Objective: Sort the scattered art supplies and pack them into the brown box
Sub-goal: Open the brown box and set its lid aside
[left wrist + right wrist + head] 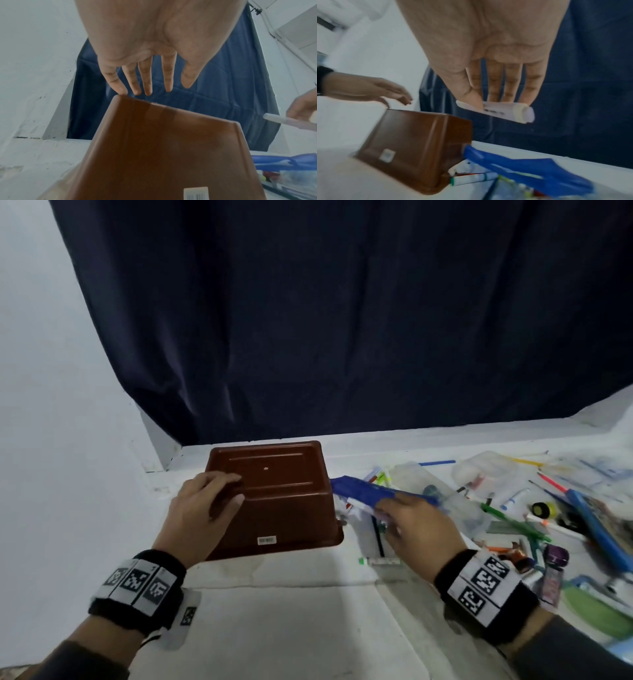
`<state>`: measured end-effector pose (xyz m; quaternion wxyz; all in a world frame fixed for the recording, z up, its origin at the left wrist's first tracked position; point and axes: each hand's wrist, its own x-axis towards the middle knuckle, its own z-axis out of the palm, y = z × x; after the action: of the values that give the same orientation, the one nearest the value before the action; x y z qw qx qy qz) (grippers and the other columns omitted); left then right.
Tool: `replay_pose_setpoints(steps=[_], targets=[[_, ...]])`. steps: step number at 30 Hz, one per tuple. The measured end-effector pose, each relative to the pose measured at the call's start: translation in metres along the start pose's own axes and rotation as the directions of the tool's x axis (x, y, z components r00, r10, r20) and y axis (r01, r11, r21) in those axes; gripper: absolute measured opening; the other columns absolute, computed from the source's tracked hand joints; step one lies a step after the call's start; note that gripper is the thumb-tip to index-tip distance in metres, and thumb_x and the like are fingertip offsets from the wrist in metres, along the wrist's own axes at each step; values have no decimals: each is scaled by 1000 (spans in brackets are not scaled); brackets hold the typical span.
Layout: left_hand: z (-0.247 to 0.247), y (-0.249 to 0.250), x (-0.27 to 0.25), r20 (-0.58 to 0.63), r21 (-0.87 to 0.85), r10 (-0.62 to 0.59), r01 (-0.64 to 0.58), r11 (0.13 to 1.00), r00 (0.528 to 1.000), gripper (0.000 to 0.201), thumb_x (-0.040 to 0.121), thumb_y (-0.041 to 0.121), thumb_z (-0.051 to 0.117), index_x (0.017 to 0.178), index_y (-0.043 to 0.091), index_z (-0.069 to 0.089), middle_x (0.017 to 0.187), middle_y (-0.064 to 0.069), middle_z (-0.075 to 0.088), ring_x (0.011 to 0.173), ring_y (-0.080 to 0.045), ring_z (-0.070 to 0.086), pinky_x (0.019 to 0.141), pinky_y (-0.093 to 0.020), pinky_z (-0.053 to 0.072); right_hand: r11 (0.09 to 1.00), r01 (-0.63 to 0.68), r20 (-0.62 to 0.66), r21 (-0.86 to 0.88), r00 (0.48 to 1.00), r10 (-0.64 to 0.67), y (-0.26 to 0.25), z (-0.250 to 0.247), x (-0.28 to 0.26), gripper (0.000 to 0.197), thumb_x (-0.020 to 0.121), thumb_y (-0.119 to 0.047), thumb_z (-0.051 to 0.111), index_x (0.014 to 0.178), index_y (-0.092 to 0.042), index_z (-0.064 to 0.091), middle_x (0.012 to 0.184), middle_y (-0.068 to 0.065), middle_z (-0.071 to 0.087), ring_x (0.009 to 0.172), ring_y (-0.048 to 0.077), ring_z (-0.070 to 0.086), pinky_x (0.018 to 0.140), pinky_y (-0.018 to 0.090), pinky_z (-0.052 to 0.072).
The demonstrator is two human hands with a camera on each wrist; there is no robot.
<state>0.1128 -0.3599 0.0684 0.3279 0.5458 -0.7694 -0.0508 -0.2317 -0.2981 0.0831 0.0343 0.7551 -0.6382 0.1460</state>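
The brown box (281,508) stands upside down on the white table (274,611), its flat base up and a barcode label on the near wall. My left hand (236,487) lies on the base's near-left corner with relaxed fingers; in the left wrist view the left hand (164,90) has straight fingers just over the box's (171,148) top edge. To the right of the box my right hand (385,518) hovers over the supplies. In the right wrist view the right hand (494,104) pinches a white tube (505,112) between thumb and fingers, up in the air.
A blue plastic tool (370,491) lies against the box's right side. Right of it sit a clear plastic case (428,484) and several scattered pens, brushes and tubes (531,508). A green-capped white tube (380,560) lies near the front. A dark curtain (342,337) hangs behind; a wall (51,405) stands left.
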Motion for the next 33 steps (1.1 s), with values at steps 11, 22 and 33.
replay_pose_setpoints(steps=[11, 22, 33], targets=[[6, -8, 13, 84, 72, -169, 163, 984, 982, 54, 93, 69, 30, 134, 40, 49, 136, 10, 50, 126, -15, 46, 105, -46, 33, 985, -91, -45, 143, 994, 98, -20, -1, 73, 31, 99, -43, 43, 119, -26, 59, 110, -3, 61, 96, 21, 61, 78, 32, 50], [23, -41, 27, 235, -499, -460, 513, 699, 856, 57, 96, 50, 55, 147, 44, 31, 138, 8, 55, 120, -16, 58, 106, -44, 48, 914, -327, 295, 240, 922, 252, -55, 63, 132, 51, 101, -56, 26, 130, -18, 46, 120, 12, 64, 111, 31, 59, 92, 40, 48], [7, -30, 1, 256, -720, -484, 499, 481, 837, 90, 90, 23, 71, 156, 42, 12, 140, 3, 54, 119, -16, 62, 80, -23, 58, 861, -273, 254, 428, 951, 175, -56, 63, 108, 50, 101, -48, 39, 137, -14, 44, 129, 8, 59, 118, 25, 56, 101, 35, 44]])
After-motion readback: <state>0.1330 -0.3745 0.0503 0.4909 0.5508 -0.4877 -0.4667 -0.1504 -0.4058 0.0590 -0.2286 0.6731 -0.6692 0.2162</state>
